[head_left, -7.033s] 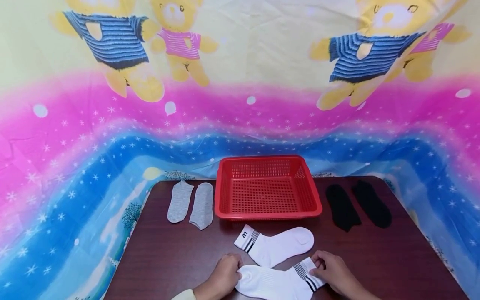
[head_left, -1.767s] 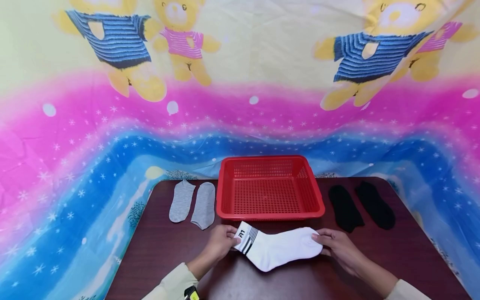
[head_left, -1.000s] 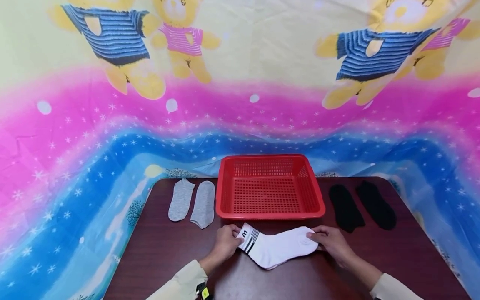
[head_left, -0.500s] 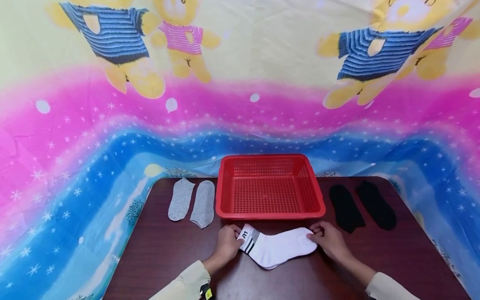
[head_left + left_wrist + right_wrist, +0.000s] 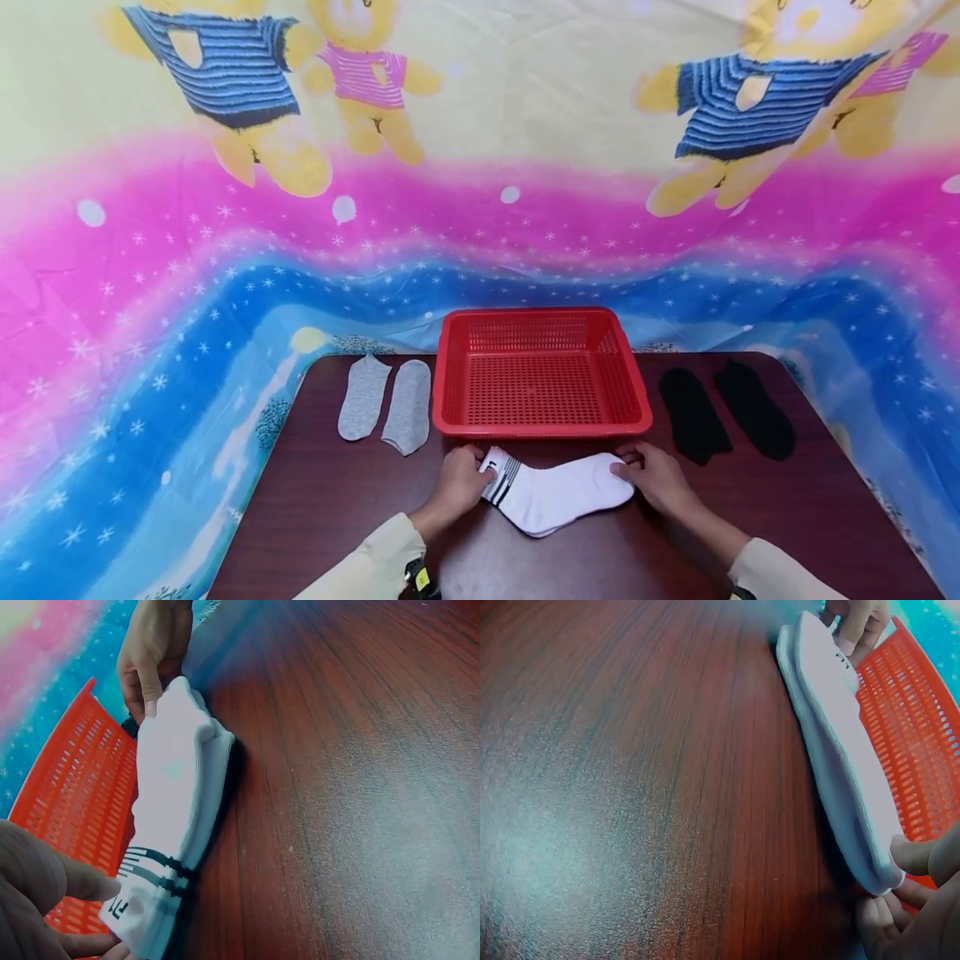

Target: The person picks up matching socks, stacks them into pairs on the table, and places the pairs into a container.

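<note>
Two white socks (image 5: 558, 496) lie stacked one on the other, their layered edges plain in both wrist views. Black stripes and dark lettering mark the cuff. My left hand (image 5: 459, 482) pinches the cuff end, its thumb covering part of the lettering; in the left wrist view the left hand (image 5: 45, 892) is at the lower left. At the toe end my right hand (image 5: 660, 479) pinches the socks between thumb and fingers, and the right wrist view shows that right hand (image 5: 922, 892) at the lower right.
Just behind the white socks stands a red plastic basket (image 5: 542, 431). Two grey ankle socks (image 5: 363, 398) lie left of it. On its right are two black socks (image 5: 693, 415). A dark wood table (image 5: 337, 517) carries everything, with a printed cloth (image 5: 525, 225) hanging around it.
Seven seconds ago the white socks lay apart, one nearer me; now they are stacked. Since then both hands have settled lower at the ends, and the left thumb has slid further onto the cuff.
</note>
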Demonstrator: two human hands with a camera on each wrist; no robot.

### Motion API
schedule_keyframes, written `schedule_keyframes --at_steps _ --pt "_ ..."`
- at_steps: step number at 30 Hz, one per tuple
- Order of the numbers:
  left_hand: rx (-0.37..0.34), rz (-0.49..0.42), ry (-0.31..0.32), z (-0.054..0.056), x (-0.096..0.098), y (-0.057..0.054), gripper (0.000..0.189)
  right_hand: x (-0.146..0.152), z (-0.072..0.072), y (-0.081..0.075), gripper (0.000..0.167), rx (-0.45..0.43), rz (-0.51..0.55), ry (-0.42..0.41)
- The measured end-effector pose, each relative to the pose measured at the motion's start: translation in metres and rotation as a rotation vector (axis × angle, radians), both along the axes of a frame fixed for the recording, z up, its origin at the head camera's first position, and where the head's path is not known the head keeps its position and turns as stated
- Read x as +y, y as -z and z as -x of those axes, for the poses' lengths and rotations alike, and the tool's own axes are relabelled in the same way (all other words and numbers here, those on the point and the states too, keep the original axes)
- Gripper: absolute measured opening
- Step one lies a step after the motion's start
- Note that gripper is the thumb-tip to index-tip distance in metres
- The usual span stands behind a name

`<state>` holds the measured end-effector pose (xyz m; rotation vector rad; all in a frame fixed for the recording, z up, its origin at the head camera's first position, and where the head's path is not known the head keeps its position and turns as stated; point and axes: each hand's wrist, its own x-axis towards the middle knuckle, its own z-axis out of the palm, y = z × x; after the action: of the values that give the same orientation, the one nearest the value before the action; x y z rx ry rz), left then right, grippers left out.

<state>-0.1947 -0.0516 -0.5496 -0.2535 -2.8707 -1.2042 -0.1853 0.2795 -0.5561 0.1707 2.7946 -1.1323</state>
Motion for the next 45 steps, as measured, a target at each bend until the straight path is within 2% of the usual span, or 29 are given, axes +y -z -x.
schedule_keyframes --at_steps 3,8,17,21,23,25,29,32,35,40,45 --pt "-0.016 0.036 -0.007 0.0 0.002 -0.001 0.015 -0.003 0.001 -0.003 0.036 -0.027 -0.009 0.009" --pt "-0.057 0.09 -0.06 0.0 0.008 0.001 0.019 -0.008 0.001 -0.006 0.039 -0.04 -0.016 -0.001" --pt "-0.116 0.021 -0.063 -0.001 0.01 0.002 0.017 -0.006 0.001 -0.003 0.027 -0.037 -0.042 -0.013" --pt "-0.095 0.054 -0.047 -0.001 0.009 0.002 0.02 -0.006 0.0 -0.003 0.023 -0.021 -0.029 -0.015" --pt "-0.08 0.039 -0.039 -0.001 0.008 0.001 0.022 -0.006 0.0 -0.003 0.022 -0.015 -0.014 -0.017" --pt "-0.068 0.003 -0.031 -0.001 0.006 -0.001 0.024 -0.006 -0.002 -0.005 0.023 -0.01 0.016 -0.026" --pt "-0.095 -0.096 -0.005 -0.003 0.001 -0.008 0.027 -0.004 -0.008 -0.01 0.024 -0.04 0.117 -0.036" --pt "-0.129 -0.139 0.039 -0.007 -0.004 -0.016 0.028 -0.002 -0.015 -0.015 0.024 -0.092 0.199 -0.04" --pt "-0.169 -0.178 0.096 -0.013 -0.01 -0.025 0.029 0.001 -0.021 -0.021 0.027 -0.115 0.267 -0.085" --pt "-0.294 -0.291 0.173 -0.021 -0.017 -0.038 0.024 0.009 -0.028 -0.028 0.033 -0.147 0.438 -0.183" --pt "-0.444 -0.45 0.212 -0.029 -0.022 -0.051 0.022 0.013 -0.033 -0.036 0.037 -0.271 0.589 -0.224"
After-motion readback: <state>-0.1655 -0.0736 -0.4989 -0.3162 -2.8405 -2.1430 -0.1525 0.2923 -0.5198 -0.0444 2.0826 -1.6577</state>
